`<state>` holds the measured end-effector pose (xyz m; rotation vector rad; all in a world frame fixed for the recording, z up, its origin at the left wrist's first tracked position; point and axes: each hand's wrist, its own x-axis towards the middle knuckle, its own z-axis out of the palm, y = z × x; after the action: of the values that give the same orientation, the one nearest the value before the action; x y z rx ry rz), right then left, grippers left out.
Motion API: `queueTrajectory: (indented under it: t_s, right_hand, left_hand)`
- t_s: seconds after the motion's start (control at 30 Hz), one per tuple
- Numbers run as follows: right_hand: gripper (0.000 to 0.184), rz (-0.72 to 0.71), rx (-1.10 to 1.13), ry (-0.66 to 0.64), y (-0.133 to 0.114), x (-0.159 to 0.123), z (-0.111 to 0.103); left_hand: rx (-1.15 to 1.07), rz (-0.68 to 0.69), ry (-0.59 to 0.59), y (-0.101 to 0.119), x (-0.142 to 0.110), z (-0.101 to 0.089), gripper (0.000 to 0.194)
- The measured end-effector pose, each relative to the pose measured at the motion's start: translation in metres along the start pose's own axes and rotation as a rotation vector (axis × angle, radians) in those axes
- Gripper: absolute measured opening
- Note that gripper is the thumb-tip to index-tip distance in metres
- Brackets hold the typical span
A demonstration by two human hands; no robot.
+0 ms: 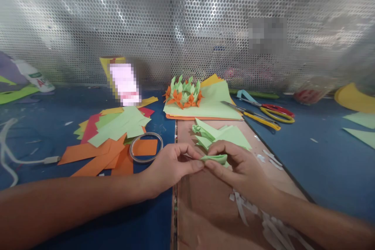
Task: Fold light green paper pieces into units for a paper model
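Observation:
Between my two hands is a small folded piece of light green paper (216, 159), held just above a brown board (205, 203). My left hand (172, 164) pinches its left tip between thumb and fingers. Thumb and fingers of my right hand (240, 168) close on its right part and hide some of it. Right behind my fingers lie more light green paper pieces (231, 134), some flat and some folded. Farther back, a ring of green and orange folded paper shapes (184, 93) sits on a stack of coloured sheets (219, 103).
Left of the board are coloured paper strips (93, 152), a roll of tape (162, 146) and a white cable (29, 160). Scissors (278, 113) and a yellow-handled cutter (260, 119) lie right. A lit phone (124, 84), a glue bottle (35, 74) and a perforated metal wall (175, 19) stand behind.

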<state>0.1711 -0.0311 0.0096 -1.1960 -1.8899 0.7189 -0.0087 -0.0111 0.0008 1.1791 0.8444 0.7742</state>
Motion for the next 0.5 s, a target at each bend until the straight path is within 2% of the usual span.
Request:
queueTrajectory:
  t_s: [0.1, 0.23, 0.3, 0.5]
  right_hand:
    - [0.013, 0.058, -0.045, -0.003, -0.003, 0.000, -0.002]
    - [0.016, 0.127, 0.003, -0.021, -0.005, 0.001, -0.003]
    - [0.016, 0.141, 0.055, -0.044, -0.004, 0.002, -0.002]
    - [0.022, 0.147, 0.311, -0.114, 0.003, 0.002, 0.003]
  left_hand:
    - [0.074, 0.008, -0.016, 0.000, -0.001, -0.001, 0.018]
    - [0.117, -0.010, -0.087, 0.006, -0.004, 0.000, 0.018]
    - [0.115, -0.016, -0.119, 0.009, -0.005, 0.002, 0.019]
    - [0.137, 0.001, -0.114, 0.009, -0.003, 0.003, 0.021]
